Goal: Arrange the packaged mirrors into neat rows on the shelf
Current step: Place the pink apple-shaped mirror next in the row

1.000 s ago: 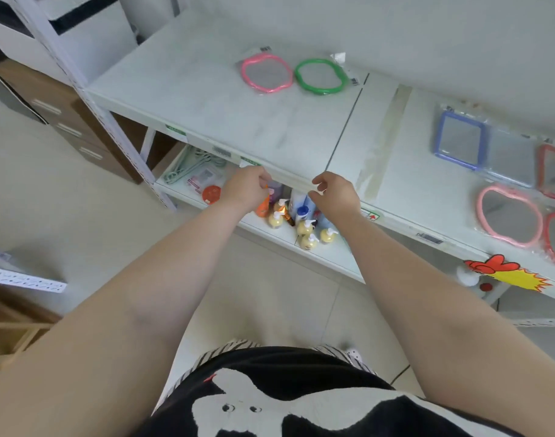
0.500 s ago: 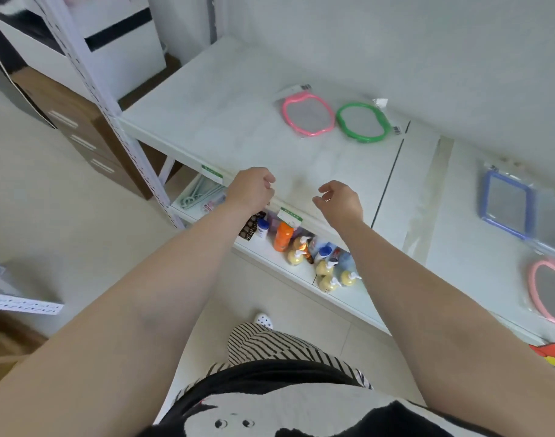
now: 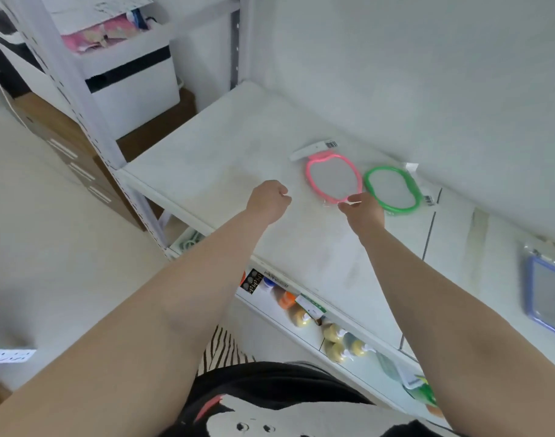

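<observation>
A pink-framed mirror (image 3: 332, 178) in clear wrap lies flat toward the back of the white shelf (image 3: 219, 159). Just to its right lies a green-framed mirror (image 3: 392, 189), also wrapped. My right hand (image 3: 362, 211) reaches to the near edge of the pink mirror and pinches its wrap there. To the left, my left hand (image 3: 269, 200) hovers over bare shelf as a curled fist with nothing in it. A blue-framed rectangular mirror (image 3: 547, 298) lies at the far right edge of the view, partly cut off.
A wall runs close behind the shelf. A perforated metal upright (image 3: 80, 89) stands at the shelf's left corner, with a white box (image 3: 128, 77) behind it. The lower shelf holds several small bottles (image 3: 332, 339). A seam (image 3: 430, 225) divides the shelf boards.
Both hands left the shelf's front edge and moved forward over the top. The right hand reached the pink mirror's near edge and took hold of the wrap. The view shifted left.
</observation>
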